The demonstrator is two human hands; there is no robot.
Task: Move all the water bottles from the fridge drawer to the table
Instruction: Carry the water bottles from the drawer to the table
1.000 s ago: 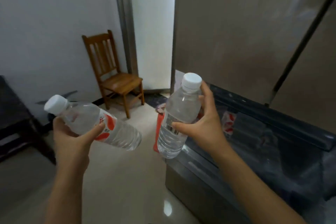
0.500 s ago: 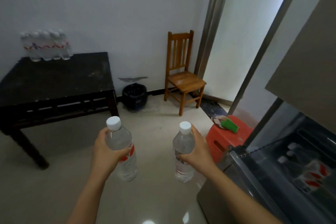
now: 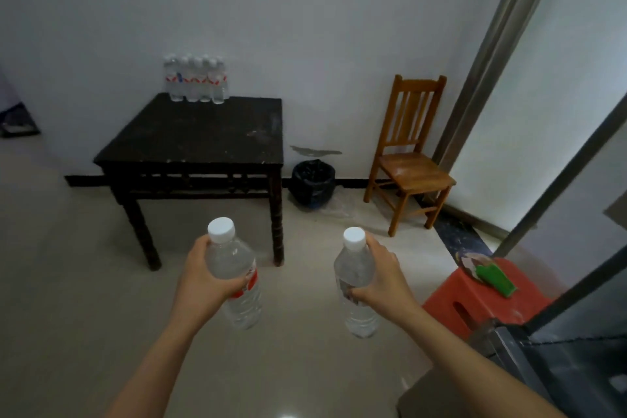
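I have the left hand [image 3: 203,278] curled round a water bottle [image 3: 234,261], thumb across its red label, the bottle tilted with its cap toward the left; the right hand [image 3: 383,282] grips a second bottle [image 3: 354,268] by its upper body, cap up; both bottles hang above the pale floor, short of the table [image 3: 203,136]; a cluster of bottles [image 3: 196,81] stands at the table's far edge by the wall; a black bin [image 3: 312,181] sits between table and wooden chair [image 3: 410,159]; a red stool [image 3: 475,299] carries a green object [image 3: 497,280]; the fridge drawer [image 3: 559,366] shows at lower right.
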